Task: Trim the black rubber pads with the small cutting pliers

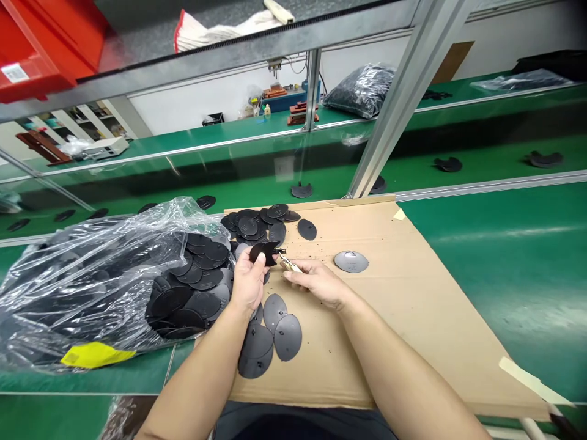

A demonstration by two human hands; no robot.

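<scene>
My left hand (250, 278) is closed around the edge of a black curved plastic piece (263, 252), held above the cardboard sheet (394, 330). In my right hand (318, 282) is a small pale-handled hand tool (290, 263) with a metallic tip. That tip meets or nearly meets a thin black tab at the piece's right end; its exact kind is too small to tell. Dark oval plastic discs (275, 311) lie below my left hand, and a heap of similar black discs (247, 226) sits just beyond it. One grey oval disc (351, 261) rests apart on the right.
A large clear plastic bag (92, 275) full of black discs lies open at left. Behind the cardboard runs a green conveyor (257, 192) carrying spaced black pieces. A metal post (403, 91) rises at back right. A red bin (50, 43) sits on the shelf overhead.
</scene>
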